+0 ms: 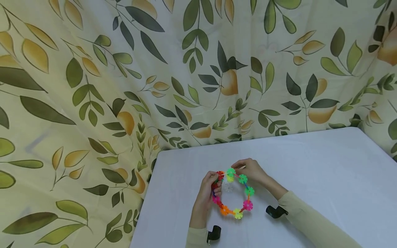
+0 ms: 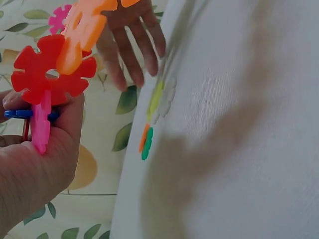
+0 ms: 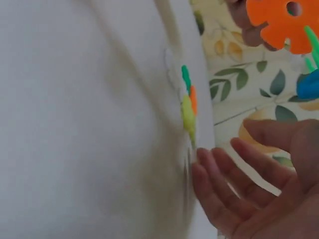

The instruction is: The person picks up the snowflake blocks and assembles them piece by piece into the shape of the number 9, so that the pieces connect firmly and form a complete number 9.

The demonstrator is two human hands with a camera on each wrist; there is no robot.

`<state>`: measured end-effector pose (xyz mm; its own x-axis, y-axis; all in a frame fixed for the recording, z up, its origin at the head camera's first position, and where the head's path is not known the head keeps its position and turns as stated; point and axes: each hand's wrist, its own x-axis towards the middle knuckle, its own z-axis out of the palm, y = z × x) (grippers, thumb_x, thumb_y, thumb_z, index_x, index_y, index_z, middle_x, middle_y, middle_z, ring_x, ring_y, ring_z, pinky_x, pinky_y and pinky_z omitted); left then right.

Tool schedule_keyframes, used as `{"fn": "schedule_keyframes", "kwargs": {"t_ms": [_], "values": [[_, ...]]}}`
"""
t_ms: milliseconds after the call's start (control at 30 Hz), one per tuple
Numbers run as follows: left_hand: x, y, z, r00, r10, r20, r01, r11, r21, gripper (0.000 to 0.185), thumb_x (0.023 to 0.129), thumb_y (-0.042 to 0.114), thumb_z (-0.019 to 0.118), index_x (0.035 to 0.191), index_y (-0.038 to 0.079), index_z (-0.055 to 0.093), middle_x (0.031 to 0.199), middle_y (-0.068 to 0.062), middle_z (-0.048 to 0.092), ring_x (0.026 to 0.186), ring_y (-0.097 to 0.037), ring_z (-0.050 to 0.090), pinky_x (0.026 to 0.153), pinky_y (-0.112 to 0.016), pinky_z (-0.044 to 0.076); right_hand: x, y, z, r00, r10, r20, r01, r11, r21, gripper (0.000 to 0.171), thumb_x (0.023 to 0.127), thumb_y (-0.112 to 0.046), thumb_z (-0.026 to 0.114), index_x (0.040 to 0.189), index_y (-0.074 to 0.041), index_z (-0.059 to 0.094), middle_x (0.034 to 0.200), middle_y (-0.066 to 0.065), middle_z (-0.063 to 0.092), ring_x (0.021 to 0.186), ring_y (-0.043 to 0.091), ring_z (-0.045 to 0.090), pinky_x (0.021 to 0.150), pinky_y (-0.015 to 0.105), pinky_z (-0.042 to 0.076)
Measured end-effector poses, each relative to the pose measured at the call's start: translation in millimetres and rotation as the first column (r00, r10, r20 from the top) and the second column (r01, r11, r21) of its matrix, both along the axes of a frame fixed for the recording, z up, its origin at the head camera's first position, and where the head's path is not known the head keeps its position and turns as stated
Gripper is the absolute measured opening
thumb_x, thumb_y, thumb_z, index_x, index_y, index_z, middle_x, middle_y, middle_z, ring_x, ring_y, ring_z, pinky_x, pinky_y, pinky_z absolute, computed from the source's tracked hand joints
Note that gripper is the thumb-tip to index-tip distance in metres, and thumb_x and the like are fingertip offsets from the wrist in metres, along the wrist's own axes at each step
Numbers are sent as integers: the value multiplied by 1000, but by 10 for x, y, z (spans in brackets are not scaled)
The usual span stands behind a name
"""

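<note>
Ring (image 1: 249, 191) up in the air, folks, a bright loop of linked discs nearer the tabletop's (image 1: 310, 165) left edge than its right, some way in from the far left corner! Left hand (image 1: 208, 187) has it gripped on its left side, fingers curled round the links. Right hand (image 1: 249, 168) hovers by the top of the loop, and the right wrist view shows fingers loosely bent, thumb well apart, nothing between them. Just beyond the fingertips, on the tabletop, lie the spares: a clear disc (image 1: 228, 187), a yellow disc (image 2: 156, 99), an orange disc (image 2: 144, 137) and a green disc (image 2: 148, 144), bunched close.

How to play it well? Picking up a spare looks like the step. I'd keep the left grip firm but gentle, since those joints could pop if squeezed, and hold the loop clear of the right fingers. Then pinch one spare by its rim, leaving its slots free for joining.

Now the awkward bits: the left fingers cover several links, so whether the loop is fully closed there, I can't tell. Both wrist views cut it off at the top. Those spares overlap edge-on, so their count is uncertain, and the tabletop's near edge is out of shot.
</note>
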<state>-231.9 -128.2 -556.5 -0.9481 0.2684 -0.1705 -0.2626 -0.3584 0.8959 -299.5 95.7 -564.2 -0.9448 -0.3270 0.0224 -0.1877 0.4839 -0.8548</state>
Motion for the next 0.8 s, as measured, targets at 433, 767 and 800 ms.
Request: {"fn": "schedule_keyframes", "kwargs": {"t_ms": [433,767,800], "values": [[1,-70,-33,997,-17,-70,13,998,-55,5,104,15,48,101,12,50,65,-3,43,53,-9,38,47,-16,34,-203,-131,-101,983,158,-95,-131,961,243,30,77,9,77,103,-7,79,96,4,67,87,21,62,77,38,57],[-31,-68,-56,987,8,-160,-30,990,-138,23,105,14,57,117,-5,53,93,-4,54,59,-9,50,49,-17,42,-188,13,-115,999,-3,-48,8,995,103,12,87,-3,75,98,-8,76,82,-1,69,71,16,62,67,29,56],[-31,-68,-60,986,10,-165,-36,988,-150,25,105,15,58,118,-7,53,93,-4,54,60,-9,51,49,-17,43,-176,25,-93,999,-17,-37,20,998,67,10,90,-5,74,99,-7,77,81,-1,69,69,17,64,65,29,56]]}}
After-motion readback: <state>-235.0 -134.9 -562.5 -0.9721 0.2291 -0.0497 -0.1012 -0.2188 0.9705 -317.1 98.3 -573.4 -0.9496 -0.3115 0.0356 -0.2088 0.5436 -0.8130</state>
